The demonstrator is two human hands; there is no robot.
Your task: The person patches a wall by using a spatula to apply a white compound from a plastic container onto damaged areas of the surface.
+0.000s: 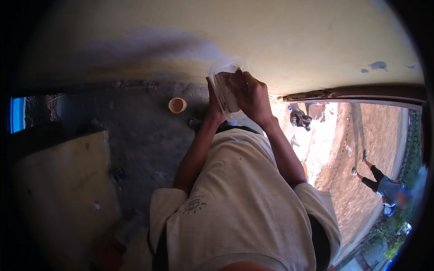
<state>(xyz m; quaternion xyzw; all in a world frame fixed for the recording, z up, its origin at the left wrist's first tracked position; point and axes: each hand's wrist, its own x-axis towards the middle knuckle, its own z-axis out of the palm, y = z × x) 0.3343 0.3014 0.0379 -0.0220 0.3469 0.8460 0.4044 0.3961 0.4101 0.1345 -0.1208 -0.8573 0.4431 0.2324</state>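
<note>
My hands are raised in front of my chest, close to a yellow wall (289,40). Between them is a clear plastic container (224,83) with something pale inside. My left hand (213,108) grips its left edge from below. My right hand (253,95) covers its right side, fingers curled over it. I wear a white T-shirt (244,203) that fills the lower middle of the view.
A small orange-brown cup (177,105) stands on the dark ground left of my hands. A pale slab (63,189) lies at the lower left. At right, sunlit dirt ground holds a dark bundle (300,119), and another person (384,185) walks there.
</note>
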